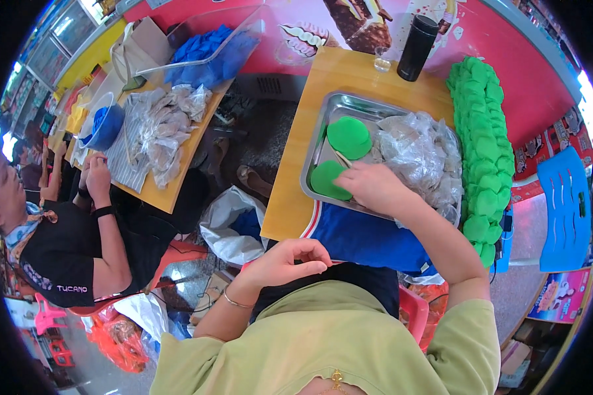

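Head view, looking down at a small wooden table set against a red wall. The right hand reaches into a steel tray that fills the middle of the table; its fingers are curled down at the tray's near-left part, touching the edge of a green round pad and a thin stick-like piece that lies beside it. Whether the fingers actually pinch anything cannot be told. A second green round pad stack lies just behind the first, nearer the tray's centre. The tray's right half is packed with crumpled clear plastic bags, leaving free floor only at the left part. A long column of green pads runs along the table's right edge, from the far corner to past the near edge. A black bottle and a small glass stand at the far edge. A blue cloth hangs over the near edge. The left hand is off the table, held over the lap, fingers loosely curled toward the thumb, with nothing visible in it. The table's left strip, beside the tray, lies bare. Another person sits at a separate table to the left.
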